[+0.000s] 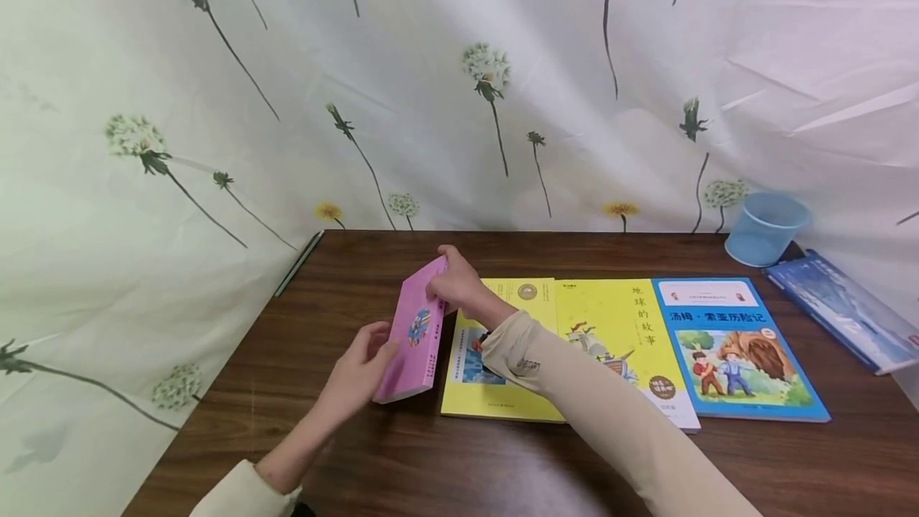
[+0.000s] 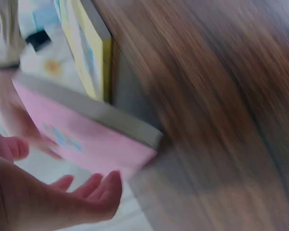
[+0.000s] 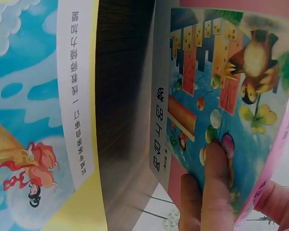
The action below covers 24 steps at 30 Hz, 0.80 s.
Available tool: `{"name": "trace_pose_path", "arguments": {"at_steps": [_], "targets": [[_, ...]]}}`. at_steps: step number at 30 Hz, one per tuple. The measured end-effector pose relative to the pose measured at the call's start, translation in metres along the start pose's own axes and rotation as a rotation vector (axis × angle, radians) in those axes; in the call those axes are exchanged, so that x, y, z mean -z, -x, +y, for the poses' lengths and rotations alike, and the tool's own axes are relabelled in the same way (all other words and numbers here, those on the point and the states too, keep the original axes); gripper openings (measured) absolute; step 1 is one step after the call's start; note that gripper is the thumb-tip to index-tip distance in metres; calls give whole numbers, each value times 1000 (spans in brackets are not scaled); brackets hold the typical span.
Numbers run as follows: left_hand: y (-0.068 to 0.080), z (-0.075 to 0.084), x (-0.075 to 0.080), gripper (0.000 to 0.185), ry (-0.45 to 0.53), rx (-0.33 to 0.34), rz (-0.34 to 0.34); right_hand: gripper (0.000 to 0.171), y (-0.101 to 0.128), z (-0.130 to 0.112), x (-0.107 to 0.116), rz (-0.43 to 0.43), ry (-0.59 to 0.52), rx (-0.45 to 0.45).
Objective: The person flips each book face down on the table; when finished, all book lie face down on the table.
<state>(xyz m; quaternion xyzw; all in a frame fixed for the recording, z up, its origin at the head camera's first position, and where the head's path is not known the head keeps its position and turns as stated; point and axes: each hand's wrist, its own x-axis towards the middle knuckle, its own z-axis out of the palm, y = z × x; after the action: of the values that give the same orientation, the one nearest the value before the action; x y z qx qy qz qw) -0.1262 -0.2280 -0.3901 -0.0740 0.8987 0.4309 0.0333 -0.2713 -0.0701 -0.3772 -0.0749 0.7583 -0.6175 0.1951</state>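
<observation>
My right hand [image 1: 459, 282] grips a pink book [image 1: 412, 333] by its upper right side, holding it tilted up off the table. In the right wrist view, fingers [image 3: 216, 192] lie over its illustrated cover [image 3: 197, 101] and the thumb is on the other side. My left hand [image 1: 359, 373] is at the book's left edge. The left wrist view, somewhat blurred, shows that hand [image 2: 53, 197] with loosely bent fingers close to the pink book [image 2: 82, 130]; whether they touch it I cannot tell. Right of the pink book lies a yellow book [image 1: 502, 405], partly under the right forearm.
Another yellow book [image 1: 610, 309] and a blue book [image 1: 711, 294] lie in a row to the right on the dark wooden table [image 1: 345, 461]. A light blue bin [image 1: 764, 230] and a blue package [image 1: 847, 309] are at the far right. A dandelion-print curtain [image 1: 431, 102] hangs behind.
</observation>
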Motion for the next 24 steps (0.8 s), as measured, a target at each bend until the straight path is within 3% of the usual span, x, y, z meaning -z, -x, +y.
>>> {"name": "trace_pose_path", "arguments": {"at_steps": [3, 6, 11, 18, 24], "targets": [[-8, -10, 6, 64, 91, 136, -81, 84, 0, -1, 2, -1, -7, 5], [-14, -18, 9, 67, 191, 213, -134, 84, 0, -3, 5, -4, -12, 19], [-17, -23, 11, 67, 325, 230, -184, 83, 0, -8, 9, -4, -23, 46], [-16, -28, 12, 61, 392, 240, -251, 85, 0, -14, 10, -25, -41, 58], [-17, -29, 21, 61, 416, 264, -204, 84, -3, -11, 10, -14, 4, 59]]}}
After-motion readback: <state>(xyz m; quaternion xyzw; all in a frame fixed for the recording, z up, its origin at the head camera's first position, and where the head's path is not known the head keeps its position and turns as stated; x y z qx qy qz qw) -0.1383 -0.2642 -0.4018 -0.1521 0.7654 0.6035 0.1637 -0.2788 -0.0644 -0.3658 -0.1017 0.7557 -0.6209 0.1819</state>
